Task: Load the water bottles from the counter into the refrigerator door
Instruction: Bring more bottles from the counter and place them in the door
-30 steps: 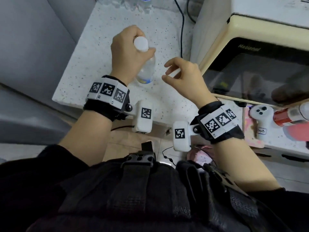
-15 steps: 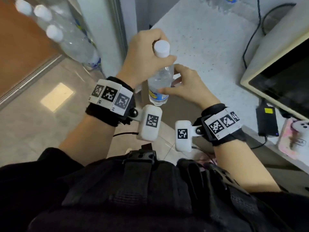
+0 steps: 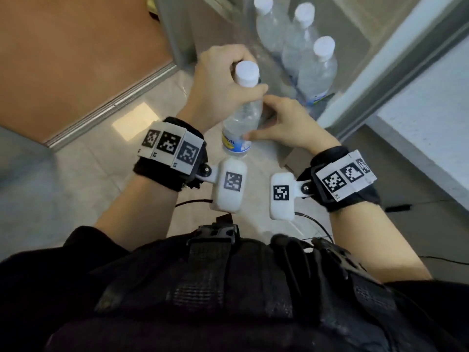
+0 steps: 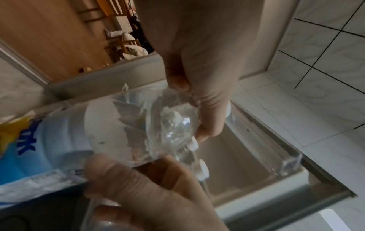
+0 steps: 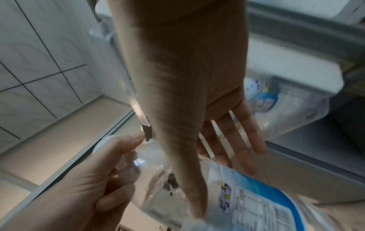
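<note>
The water bottle (image 3: 241, 115) is in the air in front of the person, above the pale floor tiles (image 3: 101, 158) and just short of the open refrigerator door (image 3: 375, 80). It is clear, with a white cap (image 3: 246, 73) and a blue and yellow label (image 3: 234, 144) near its base, and it hangs tilted, cap uppermost and base towards the body.

The left hand (image 3: 223, 90) grips the bottle at its neck and shoulder, fingers and thumb curled round it just below the cap. The left wrist view shows the same grasp from below: the thumb (image 4: 211, 112) lies across the clear shoulder. The right hand (image 3: 286, 123) steadies the lower body of the bottle, thumb (image 3: 256, 135) pressed against the side just above the label. In the right wrist view its fingers (image 5: 245, 139) are fairly straight and slightly spread along the far side of the bottle, not closed round it.

Beyond the hands, three more bottles (image 3: 302, 47) with white caps stand upright in a row in the clear door shelf (image 3: 284, 82); the nearest of them (image 3: 318, 69) is just past the right hand's knuckles. A brown wooden panel (image 3: 76, 52) fills the left of the head view, and a pale speckled countertop (image 3: 431, 115) runs along the right. Both wrists wear black bands with printed square markers (image 3: 170, 146).
</note>
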